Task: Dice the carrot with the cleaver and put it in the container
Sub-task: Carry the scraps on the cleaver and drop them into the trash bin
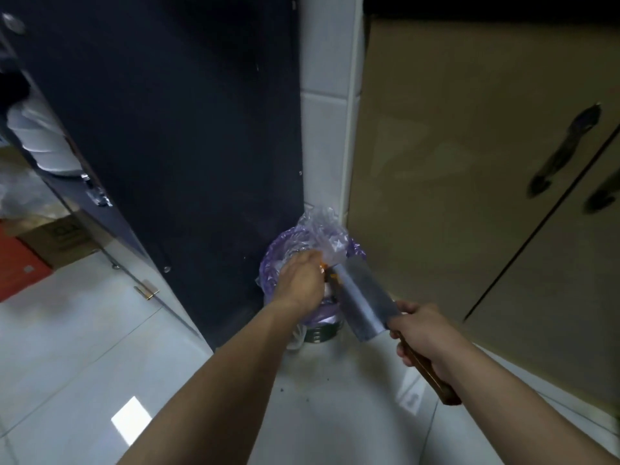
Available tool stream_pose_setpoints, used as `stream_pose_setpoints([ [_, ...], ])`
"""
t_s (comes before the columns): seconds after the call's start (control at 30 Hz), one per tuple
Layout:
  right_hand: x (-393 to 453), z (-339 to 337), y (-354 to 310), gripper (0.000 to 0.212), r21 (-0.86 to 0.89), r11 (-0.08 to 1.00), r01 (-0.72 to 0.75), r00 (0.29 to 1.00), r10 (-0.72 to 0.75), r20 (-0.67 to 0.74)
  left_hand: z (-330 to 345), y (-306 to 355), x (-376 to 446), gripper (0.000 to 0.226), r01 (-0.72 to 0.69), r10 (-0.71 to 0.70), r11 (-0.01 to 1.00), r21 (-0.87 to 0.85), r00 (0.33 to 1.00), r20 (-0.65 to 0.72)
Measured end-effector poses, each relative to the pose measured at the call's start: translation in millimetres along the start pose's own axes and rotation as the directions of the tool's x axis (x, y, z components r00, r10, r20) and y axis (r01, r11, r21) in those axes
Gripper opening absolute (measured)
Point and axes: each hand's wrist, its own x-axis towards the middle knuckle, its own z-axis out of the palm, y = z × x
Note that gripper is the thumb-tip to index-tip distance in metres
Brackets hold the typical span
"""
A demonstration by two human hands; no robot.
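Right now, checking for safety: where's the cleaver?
In the right hand, the cleaver is low at centre, over the purple-lined bin, beside the left hand.

Single head-worn wide-angle view, looking steeply down and forward, both forearms reaching in from below, bin [303,260] and floor [84,347] close, cabinet [469,162] right
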Motion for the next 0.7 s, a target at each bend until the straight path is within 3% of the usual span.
stream_pose_setpoints([
  [0.07,3.4,4.7,-6.0,0.024,-0.011,1.0,-0.01,1.0,0.01,0.003,0.5,3.1,-6.3,0.063,-0.197,0.197,0.98,-0.023,0.98,0.02],
  [0.13,5.1,9.7,-12.2,0.024,-0.023,1.0,-0.011,1.0,0.011,0.009,2.7,1.0,-10.8,0.061,-0.386,0.371,0.92,0.069,0.914,0.163],
  [0.17,5.6,11.9,-14.8,0.025,-0.022,1.0,-0.016,1.0,0.016,0.007,4.0,-2.4,-10.6,0.055,-0.431,0.394,0.89,0.15,0.891,0.225],
  [0.27,6.3,14.8,-19.9,0.018,0.035,0.998,-0.043,0.999,0.042,0.007,-0.9,-21.3,0.9,0.028,-0.347,0.31,0.912,0.219,0.932,0.187],
  [0.4,1.0,9.2,-26.6,0.015,0.08,0.992,-0.095,0.995,0.094,0.019,-6.3,-50.4,12.5,0.065,-0.245,0.168,0.905,0.348,0.957,0.235],
  [0.53,-7.6,1.2,-31.1,0.016,0.063,0.987,-0.148,0.989,0.149,-0.018,-23.3,-46.2,4.4,0.077,-0.106,0.047,0.969,0.225,0.966,0.253],
  [0.6,-15.0,-3.8,-32.1,0.016,0.063,0.981,-0.183,0.982,0.185,-0.034,-33.0,-34.5,-6.4,0.074,-0.055,0.001,0.978,0.202,0.965,0.261],
  [0.7,-38.6,-12.5,-44.6,0.014,0.069,0.967,-0.245,0.967,0.248,-0.048,-57.7,-9.8,-28.7,0.047,0.057,-0.117,0.978,0.2,0.946,0.302],
])
